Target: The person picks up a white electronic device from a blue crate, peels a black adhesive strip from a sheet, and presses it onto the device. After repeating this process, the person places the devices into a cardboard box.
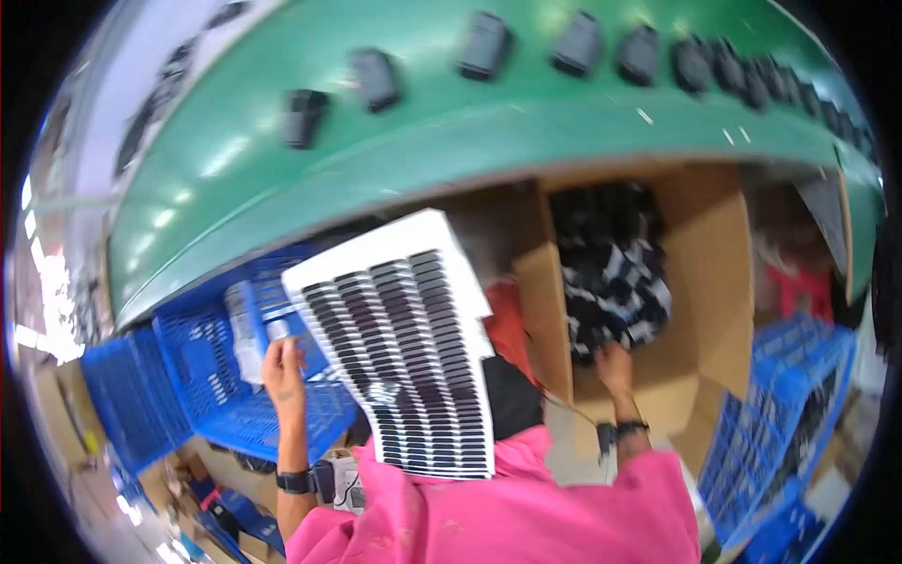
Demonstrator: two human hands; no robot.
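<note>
A white sheet (395,254) with columns of black rectangular stickers lies tilted across my lap; some white backing shows bare along its edges. To its left, my left hand (285,371) is raised over a blue crate, its fingers pinched by a small white piece (279,329) that is too blurred to name. My right hand (615,368) reaches into an open cardboard box (700,244). Its fingers are bunched at the near edge of a pile of black and white pieces (615,273); what they grip, if anything, is hidden.
Along the green workbench (432,141) ahead stands a row of dark grey box-shaped devices (484,45). Blue plastic crates (197,362) sit on the left, and another blue crate (775,404) on the right. A red stool (803,291) is under the bench.
</note>
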